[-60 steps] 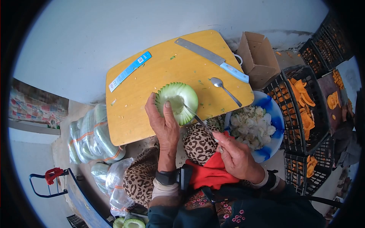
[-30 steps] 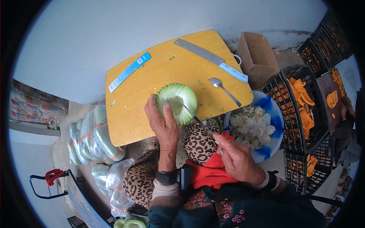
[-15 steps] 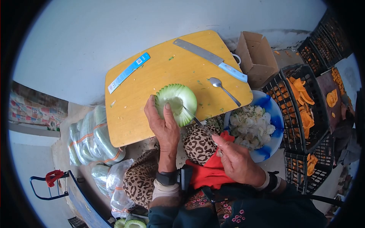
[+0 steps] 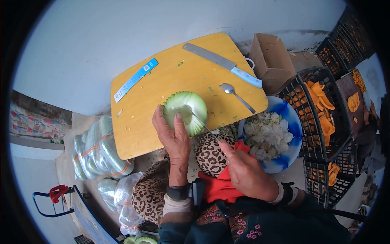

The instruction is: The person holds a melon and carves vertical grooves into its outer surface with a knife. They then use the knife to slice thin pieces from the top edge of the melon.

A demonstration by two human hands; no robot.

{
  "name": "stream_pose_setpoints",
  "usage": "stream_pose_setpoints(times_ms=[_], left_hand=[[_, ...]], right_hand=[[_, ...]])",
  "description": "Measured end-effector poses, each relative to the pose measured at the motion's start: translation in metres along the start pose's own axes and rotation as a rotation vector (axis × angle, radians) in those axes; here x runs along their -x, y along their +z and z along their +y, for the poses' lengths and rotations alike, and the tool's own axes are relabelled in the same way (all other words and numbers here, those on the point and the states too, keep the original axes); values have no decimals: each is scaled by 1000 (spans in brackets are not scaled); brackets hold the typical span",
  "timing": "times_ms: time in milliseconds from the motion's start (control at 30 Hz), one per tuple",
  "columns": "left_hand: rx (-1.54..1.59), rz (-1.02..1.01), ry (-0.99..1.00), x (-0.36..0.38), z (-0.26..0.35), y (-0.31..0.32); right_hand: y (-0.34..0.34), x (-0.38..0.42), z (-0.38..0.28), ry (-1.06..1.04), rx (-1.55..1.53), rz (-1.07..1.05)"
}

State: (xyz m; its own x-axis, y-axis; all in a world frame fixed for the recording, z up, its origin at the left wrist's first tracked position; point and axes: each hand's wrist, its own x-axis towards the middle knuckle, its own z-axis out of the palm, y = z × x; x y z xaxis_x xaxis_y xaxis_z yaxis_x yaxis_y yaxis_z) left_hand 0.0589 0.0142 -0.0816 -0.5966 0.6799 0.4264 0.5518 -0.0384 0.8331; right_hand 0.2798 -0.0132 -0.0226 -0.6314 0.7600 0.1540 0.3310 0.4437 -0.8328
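A pale green, hollowed melon (image 4: 197,106) with a scalloped, notched edge rests at the near edge of the yellow table. My left hand (image 4: 174,136) grips its near-left side, thumb over the rim and fingers around the outside. In my right hand (image 4: 251,173) is a thin metal tool (image 4: 206,128), slanting into the hollow; its working end is hidden there. Farther back on the tabletop lie a broad knife (image 4: 219,60) with a light blue handle, a metal spoon (image 4: 237,96) and a blue-and-white cardboard sleeve (image 4: 136,80).
Right of the yellow table (image 4: 142,118) sits a blue-and-white basin (image 4: 293,140) of pale scraps. Black crates (image 4: 298,110) with orange pieces and a cardboard box (image 4: 270,61) stand beyond. Plastic-wrapped green gourds (image 4: 95,148) lie left. A person's dark sleeve (image 4: 367,142) shows far right.
My right hand has shifted a little left and turned, with the tool still inside the melon. My left hand keeps its hold. The whole view has moved slightly.
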Motion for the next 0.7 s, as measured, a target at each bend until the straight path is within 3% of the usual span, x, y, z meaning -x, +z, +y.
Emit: stream_pose_setpoints(times_ms=[267, 367, 567, 700], left_hand=[[17, 11, -15, -1, -2, 0], [19, -73, -33, -5, -1, -8], [-288, -415, 103, -19, 33, -35], [-401, -533, 105, -24, 39, -33]], right_hand=[[-4, -10, -2, 10, 30, -41], [-5, -11, -6, 23, 62, -48], [-5, -11, 1, 32, 119, -23], [-8, -12, -1, 12, 89, -16]])
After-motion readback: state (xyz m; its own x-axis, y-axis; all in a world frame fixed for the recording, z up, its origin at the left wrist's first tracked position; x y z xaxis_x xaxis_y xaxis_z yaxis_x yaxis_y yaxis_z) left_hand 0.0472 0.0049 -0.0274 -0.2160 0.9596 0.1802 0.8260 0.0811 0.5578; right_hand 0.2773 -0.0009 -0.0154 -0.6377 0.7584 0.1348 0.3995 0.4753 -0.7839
